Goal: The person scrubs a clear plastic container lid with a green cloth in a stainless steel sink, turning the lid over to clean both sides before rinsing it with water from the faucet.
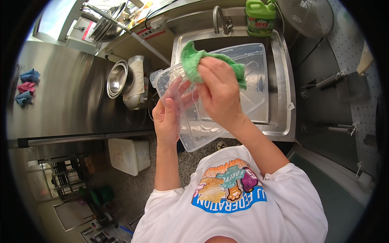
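Over a stainless steel sink [281, 91], a clear plastic lid [197, 133] is held at a tilt, with water drops on its surface. My left hand [170, 112] grips its left edge, the thumb on the near face and the fingers showing through the plastic from behind. In my right hand [220, 91] is a bunched green cloth [191, 65], pressed against or just above the upper part of the lid. The cloth covers some of the lid's upper edge, and my right forearm hides its lower right part.
A curved faucet [216, 19] and a green detergent jug [261, 18] stand behind the sink. Left are steel bowls [117, 79], a towel-draped machine [136, 76] and folded cloths [28, 87] on a steel counter [67, 91]. Whisks [322, 83] hang right; a white bin [124, 155] sits below the counter.
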Available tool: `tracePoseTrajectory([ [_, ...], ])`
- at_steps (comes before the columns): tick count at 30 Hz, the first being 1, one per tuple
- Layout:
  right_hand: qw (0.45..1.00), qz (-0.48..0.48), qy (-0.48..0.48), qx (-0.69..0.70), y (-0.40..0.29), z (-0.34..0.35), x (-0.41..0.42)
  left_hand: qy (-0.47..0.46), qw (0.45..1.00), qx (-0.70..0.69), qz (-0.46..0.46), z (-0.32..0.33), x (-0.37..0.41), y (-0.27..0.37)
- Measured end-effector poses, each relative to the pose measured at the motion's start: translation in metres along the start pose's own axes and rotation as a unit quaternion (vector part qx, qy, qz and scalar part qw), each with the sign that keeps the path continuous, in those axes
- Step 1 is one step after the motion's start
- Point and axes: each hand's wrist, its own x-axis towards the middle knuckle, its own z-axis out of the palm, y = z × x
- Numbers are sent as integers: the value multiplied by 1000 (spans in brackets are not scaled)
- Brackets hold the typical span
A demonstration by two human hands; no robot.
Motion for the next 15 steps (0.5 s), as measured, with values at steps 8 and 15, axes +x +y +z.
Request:
tracePoseTrajectory([
  [8,999,40,18,20,18,-2,1,-24,999,7,37,-3,0,1],
  [15,996,76,38,-3,33,-6,4,-25,998,33,47,-2,4,11],
])
